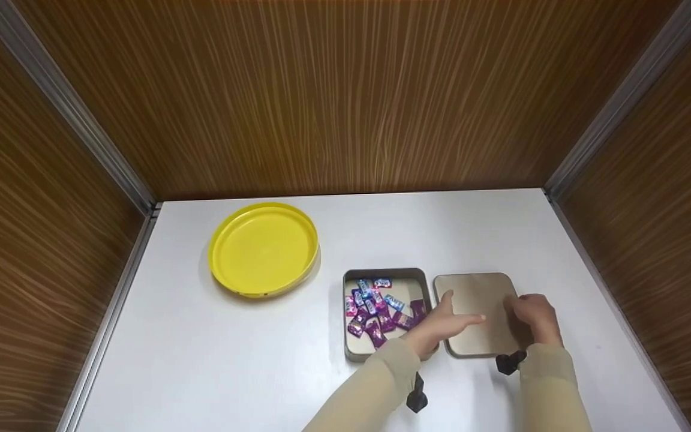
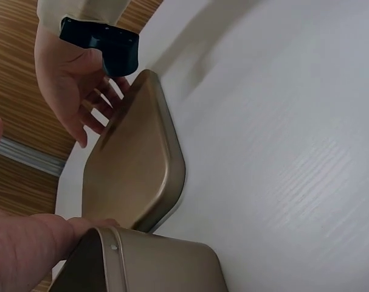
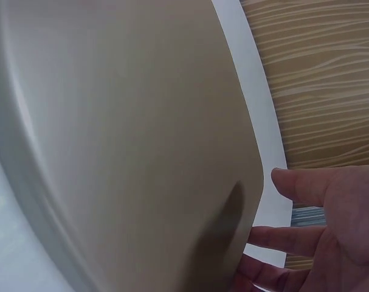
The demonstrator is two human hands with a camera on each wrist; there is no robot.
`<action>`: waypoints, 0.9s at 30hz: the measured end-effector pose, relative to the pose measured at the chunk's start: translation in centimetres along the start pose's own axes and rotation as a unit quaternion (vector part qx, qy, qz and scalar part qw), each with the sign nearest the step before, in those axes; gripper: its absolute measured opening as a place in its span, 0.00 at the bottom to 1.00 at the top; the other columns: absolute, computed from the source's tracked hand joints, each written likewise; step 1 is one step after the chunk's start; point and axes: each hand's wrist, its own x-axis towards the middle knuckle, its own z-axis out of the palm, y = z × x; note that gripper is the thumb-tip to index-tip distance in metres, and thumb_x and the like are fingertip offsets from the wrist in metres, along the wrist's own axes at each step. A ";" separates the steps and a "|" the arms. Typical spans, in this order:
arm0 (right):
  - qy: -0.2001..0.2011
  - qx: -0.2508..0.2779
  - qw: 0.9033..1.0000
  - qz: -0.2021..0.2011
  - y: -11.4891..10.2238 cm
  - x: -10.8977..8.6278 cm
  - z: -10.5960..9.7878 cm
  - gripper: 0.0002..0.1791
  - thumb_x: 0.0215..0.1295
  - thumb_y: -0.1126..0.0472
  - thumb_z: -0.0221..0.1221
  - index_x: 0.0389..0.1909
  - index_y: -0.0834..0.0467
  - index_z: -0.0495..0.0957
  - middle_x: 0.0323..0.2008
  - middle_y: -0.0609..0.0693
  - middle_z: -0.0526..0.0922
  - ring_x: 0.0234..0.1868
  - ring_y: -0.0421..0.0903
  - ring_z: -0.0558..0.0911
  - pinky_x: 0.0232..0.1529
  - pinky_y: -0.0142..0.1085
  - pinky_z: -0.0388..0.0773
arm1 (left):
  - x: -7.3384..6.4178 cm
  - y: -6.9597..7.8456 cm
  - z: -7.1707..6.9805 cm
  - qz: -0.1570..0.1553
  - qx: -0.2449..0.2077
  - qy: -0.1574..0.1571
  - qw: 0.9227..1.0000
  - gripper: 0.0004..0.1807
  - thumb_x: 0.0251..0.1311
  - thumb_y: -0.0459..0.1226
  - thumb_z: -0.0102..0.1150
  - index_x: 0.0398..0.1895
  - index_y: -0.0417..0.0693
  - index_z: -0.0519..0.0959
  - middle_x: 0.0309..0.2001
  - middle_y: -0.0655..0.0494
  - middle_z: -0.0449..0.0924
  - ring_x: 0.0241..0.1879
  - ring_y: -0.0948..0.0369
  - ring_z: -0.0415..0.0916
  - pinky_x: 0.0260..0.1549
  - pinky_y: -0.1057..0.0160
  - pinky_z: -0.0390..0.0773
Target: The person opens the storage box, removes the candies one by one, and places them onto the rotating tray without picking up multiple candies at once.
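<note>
At the head view's lower right, the metal tin lid [image 1: 482, 305], probably light, stiff and slick (best taken by opposite edges), lies between the finger-spread left hand [image 1: 440, 324] and the loosely extended, ungripping right hand [image 1: 538, 313].

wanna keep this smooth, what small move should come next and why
Probably shift the left hand leftward over the open tin: its fingers are spread and grip nothing, the wrapped candies lie exposed, and the lid lies flat beside the tin.
</note>
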 end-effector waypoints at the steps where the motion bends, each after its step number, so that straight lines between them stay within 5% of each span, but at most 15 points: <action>1: 0.000 -0.005 1.000 0.000 0.0 0.0 0.0 0.42 0.68 0.47 0.52 0.65 0.80 0.56 0.59 0.80 0.64 0.57 0.75 0.70 0.54 0.62 0.72 | 0.0 0.0 0.0 0.004 0.008 0.003 1.000 0.50 0.54 0.52 0.68 0.76 0.50 0.54 0.74 0.49 0.56 0.72 0.51 0.54 0.68 0.48 0.55; 12: 0.023 -0.088 0.995 -0.046 -1.2 -0.2 0.0 0.40 0.72 0.48 0.47 0.67 0.79 0.54 0.63 0.81 0.57 0.63 0.78 0.60 0.61 0.65 0.61 | 0.2 0.6 -1.7 0.097 0.094 0.024 0.990 0.30 0.61 0.45 0.63 0.66 0.48 0.70 0.60 0.46 0.74 0.58 0.52 0.74 0.52 0.59 0.76; 20: 0.009 -0.058 0.995 -0.079 -2.9 -1.3 0.4 0.41 0.73 0.45 0.45 0.72 0.73 0.48 0.67 0.81 0.46 0.66 0.78 0.52 0.62 0.68 0.56 | -0.7 1.6 -5.0 0.134 0.108 0.041 0.984 0.31 0.63 0.43 0.61 0.69 0.49 0.68 0.60 0.46 0.74 0.52 0.57 0.78 0.47 0.63 0.79; 23: 0.011 -0.057 0.993 -0.098 -3.4 -1.5 0.7 0.42 0.73 0.45 0.46 0.73 0.71 0.46 0.67 0.80 0.47 0.66 0.77 0.54 0.62 0.68 0.56 | -1.5 1.6 -6.4 0.167 0.133 0.051 0.976 0.32 0.64 0.42 0.61 0.70 0.47 0.66 0.58 0.46 0.74 0.50 0.58 0.78 0.45 0.65 0.79; 27: 0.015 -0.072 0.989 -0.130 -4.2 -1.8 1.3 0.43 0.73 0.46 0.49 0.73 0.71 0.46 0.66 0.80 0.51 0.65 0.77 0.56 0.62 0.68 0.57 | -3.1 1.4 -8.4 0.207 0.199 0.074 0.955 0.34 0.65 0.45 0.60 0.72 0.48 0.63 0.60 0.48 0.72 0.52 0.58 0.76 0.48 0.63 0.78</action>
